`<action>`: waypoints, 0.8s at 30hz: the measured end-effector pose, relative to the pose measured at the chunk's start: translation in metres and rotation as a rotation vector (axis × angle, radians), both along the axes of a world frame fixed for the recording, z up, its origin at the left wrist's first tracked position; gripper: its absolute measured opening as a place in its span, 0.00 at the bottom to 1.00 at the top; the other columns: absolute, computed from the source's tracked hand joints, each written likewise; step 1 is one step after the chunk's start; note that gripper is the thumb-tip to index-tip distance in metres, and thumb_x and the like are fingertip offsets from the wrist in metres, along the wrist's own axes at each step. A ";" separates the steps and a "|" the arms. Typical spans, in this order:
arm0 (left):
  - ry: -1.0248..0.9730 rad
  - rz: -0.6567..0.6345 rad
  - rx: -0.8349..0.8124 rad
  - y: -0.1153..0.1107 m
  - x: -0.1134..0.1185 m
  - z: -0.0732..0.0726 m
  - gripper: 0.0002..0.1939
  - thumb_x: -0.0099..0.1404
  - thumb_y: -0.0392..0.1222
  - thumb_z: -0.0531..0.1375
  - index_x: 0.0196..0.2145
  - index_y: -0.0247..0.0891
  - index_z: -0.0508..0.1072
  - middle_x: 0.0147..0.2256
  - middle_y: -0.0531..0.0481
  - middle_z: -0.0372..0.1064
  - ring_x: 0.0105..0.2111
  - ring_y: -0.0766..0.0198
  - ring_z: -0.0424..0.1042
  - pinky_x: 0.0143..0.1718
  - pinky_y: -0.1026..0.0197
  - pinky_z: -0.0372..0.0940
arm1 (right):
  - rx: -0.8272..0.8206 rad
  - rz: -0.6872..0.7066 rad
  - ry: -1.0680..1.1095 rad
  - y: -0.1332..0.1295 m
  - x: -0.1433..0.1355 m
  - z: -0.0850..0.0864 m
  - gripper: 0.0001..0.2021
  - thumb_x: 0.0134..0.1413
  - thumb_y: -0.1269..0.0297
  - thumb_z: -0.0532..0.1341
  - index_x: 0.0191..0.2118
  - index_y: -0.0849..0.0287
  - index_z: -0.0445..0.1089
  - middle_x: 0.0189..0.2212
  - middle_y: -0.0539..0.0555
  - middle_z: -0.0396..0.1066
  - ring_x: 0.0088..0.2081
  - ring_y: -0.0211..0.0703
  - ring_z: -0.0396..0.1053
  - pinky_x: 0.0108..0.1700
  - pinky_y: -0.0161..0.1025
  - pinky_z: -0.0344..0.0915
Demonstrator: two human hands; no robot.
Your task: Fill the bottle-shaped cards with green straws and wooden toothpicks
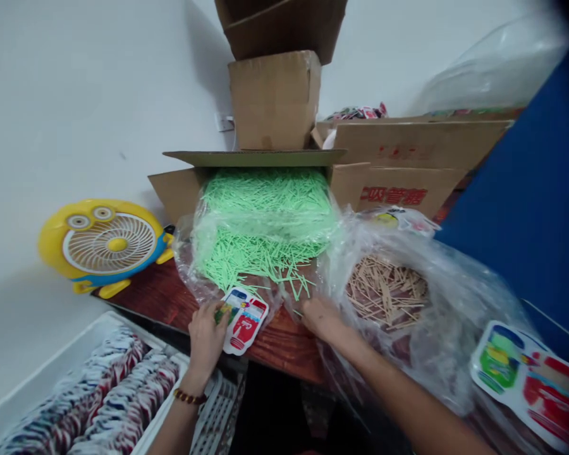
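Note:
My left hand (208, 332), with a beaded bracelet on the wrist, grips the left edge of a flat printed packet (246, 321). The packet is shaped like two bottles, one green and yellow, one red. It lies tilted over the front of the brown table. My right hand (323, 317) is at the table's front, its fingers bent together beside a few loose green sticks (296, 281). Whatever its fingertips may hold is too small to make out. Behind both hands a big heap of thin light-green sticks (265, 221) spills from a clear plastic bag in an open carton.
Tan sticks (386, 292) lie on clear plastic (455, 316) at right, near another printed packet (531, 379). A yellow-and-blue fan (118, 245) stands at left. Below it, a white crate (83, 341) holds rows of packets. Cardboard boxes (275, 101) are stacked behind.

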State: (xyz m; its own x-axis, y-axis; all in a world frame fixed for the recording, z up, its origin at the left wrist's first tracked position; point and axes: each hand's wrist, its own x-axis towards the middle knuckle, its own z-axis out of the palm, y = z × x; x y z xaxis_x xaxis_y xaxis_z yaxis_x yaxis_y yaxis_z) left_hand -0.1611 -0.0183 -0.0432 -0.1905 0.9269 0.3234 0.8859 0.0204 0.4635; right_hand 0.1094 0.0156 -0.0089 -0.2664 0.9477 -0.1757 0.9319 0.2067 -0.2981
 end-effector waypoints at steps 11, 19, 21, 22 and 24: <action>0.276 0.059 -0.175 0.027 -0.011 -0.002 0.17 0.66 0.50 0.55 0.49 0.41 0.70 0.45 0.43 0.68 0.45 0.50 0.66 0.42 0.53 0.61 | 0.079 -0.013 -0.085 0.065 -0.013 0.013 0.12 0.58 0.69 0.51 0.42 0.62 0.70 0.39 0.63 0.75 0.41 0.50 0.73 0.37 0.37 0.59; 0.275 0.040 -0.123 0.025 -0.011 -0.004 0.15 0.66 0.46 0.55 0.48 0.41 0.71 0.41 0.45 0.68 0.43 0.53 0.68 0.42 0.56 0.62 | 0.118 0.175 -0.015 0.107 -0.061 0.013 0.11 0.57 0.69 0.52 0.42 0.56 0.69 0.39 0.53 0.74 0.42 0.44 0.71 0.37 0.34 0.57; 0.287 0.061 -0.093 0.024 -0.008 -0.003 0.14 0.66 0.45 0.55 0.49 0.41 0.70 0.42 0.44 0.68 0.43 0.52 0.68 0.42 0.55 0.61 | 0.135 0.223 -0.011 0.118 -0.078 0.012 0.11 0.57 0.69 0.52 0.42 0.55 0.69 0.41 0.52 0.74 0.45 0.43 0.70 0.39 0.34 0.58; 0.289 0.066 -0.078 0.024 -0.007 -0.003 0.14 0.66 0.44 0.56 0.48 0.40 0.70 0.43 0.44 0.68 0.44 0.52 0.68 0.42 0.54 0.61 | 0.143 0.241 -0.016 0.125 -0.087 0.012 0.11 0.57 0.69 0.52 0.42 0.55 0.69 0.42 0.52 0.73 0.45 0.43 0.70 0.39 0.34 0.58; 0.268 0.059 -0.057 0.025 -0.006 -0.003 0.10 0.65 0.41 0.56 0.44 0.39 0.71 0.41 0.44 0.69 0.43 0.50 0.68 0.41 0.53 0.60 | 0.152 0.265 -0.044 0.136 -0.103 0.009 0.12 0.57 0.71 0.51 0.42 0.55 0.69 0.43 0.53 0.73 0.45 0.44 0.70 0.39 0.35 0.59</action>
State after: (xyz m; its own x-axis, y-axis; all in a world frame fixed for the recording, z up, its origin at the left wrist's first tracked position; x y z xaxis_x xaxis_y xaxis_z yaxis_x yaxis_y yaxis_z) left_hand -0.1674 0.0071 -0.0458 -0.1597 0.9347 0.3175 0.9732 0.0952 0.2095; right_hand 0.0067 0.1519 0.0002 -0.5031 0.8626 -0.0538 0.8508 0.4834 -0.2060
